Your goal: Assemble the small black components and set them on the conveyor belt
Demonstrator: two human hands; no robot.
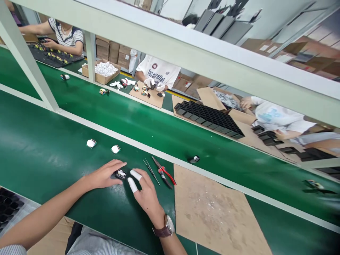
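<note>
While left hand (105, 174) holds one filled black housing (121, 174), right hand (147, 198) apart and empty, two boards (115, 149) sit unhoused on the bench (47, 148).

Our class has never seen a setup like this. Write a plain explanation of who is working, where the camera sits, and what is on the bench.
No robot here: one picture, from a camera on a person's head, looking down at their own hands. The left hand curves around a small black case; how firmly isn't clear. The right hand, two fingers covered in white, is open beside it, holding nothing visible. On the green surface lie two white-topped parts, tweezers, red-handled pliers and a cardboard sheet. Other people work beyond.
</note>
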